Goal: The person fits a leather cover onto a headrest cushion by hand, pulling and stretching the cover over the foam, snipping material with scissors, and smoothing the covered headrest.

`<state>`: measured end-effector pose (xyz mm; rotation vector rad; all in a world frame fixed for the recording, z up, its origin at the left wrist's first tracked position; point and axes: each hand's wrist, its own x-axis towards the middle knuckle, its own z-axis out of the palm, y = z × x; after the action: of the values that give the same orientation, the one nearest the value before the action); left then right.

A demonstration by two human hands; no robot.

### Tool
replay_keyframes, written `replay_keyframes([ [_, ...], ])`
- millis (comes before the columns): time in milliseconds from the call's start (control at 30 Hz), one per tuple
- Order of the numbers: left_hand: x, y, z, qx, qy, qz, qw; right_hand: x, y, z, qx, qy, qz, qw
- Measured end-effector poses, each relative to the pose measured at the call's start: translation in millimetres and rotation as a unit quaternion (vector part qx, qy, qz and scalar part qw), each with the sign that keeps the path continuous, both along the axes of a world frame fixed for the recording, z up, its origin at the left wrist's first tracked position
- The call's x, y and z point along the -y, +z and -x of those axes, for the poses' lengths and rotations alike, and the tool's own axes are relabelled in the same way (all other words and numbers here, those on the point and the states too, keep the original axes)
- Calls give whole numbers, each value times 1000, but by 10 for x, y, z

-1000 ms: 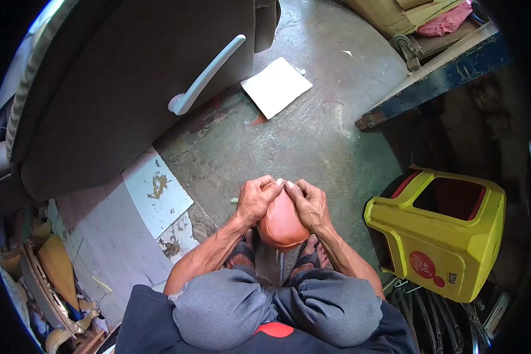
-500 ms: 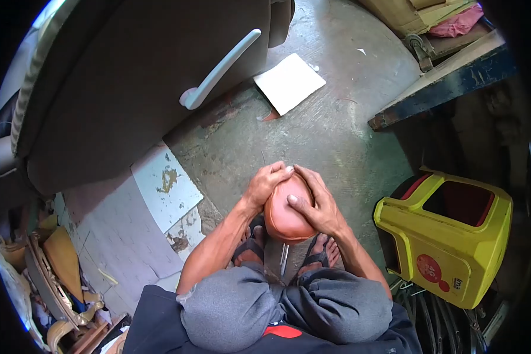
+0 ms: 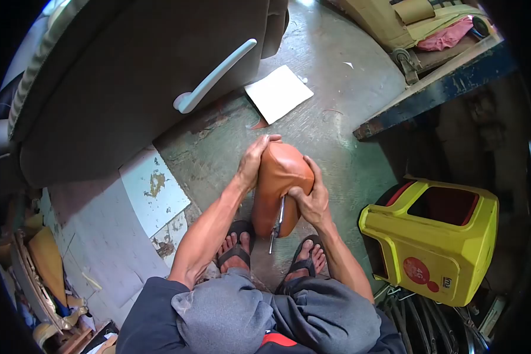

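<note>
Orange cushion (image 3: 271, 189) has tipped, clasped between left hand (image 3: 253, 160) and right hand (image 3: 313, 199), apart from yellow bin (image 3: 454, 251).

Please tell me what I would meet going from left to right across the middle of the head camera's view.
White square tile with chipped patches, left hand, orange-brown leather-look padded piece, right hand, yellow plastic casing with a red round sticker.

Near the frame's centre, your left hand (image 3: 314, 200) and right hand (image 3: 253, 160) face each other, fingers curled, forearms reaching up from below.
</note>
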<state>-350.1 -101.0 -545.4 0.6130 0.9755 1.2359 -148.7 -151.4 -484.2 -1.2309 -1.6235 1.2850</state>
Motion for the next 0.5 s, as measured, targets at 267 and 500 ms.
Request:
replay_keyframes([
  [267, 545, 200, -79, -1, -112, 167, 980, 429, 226, -118, 136, -33, 108, 984],
  [500, 769, 125, -108, -311, -73, -175, 931, 414, -48, -211, 124, -45, 41, 990],
])
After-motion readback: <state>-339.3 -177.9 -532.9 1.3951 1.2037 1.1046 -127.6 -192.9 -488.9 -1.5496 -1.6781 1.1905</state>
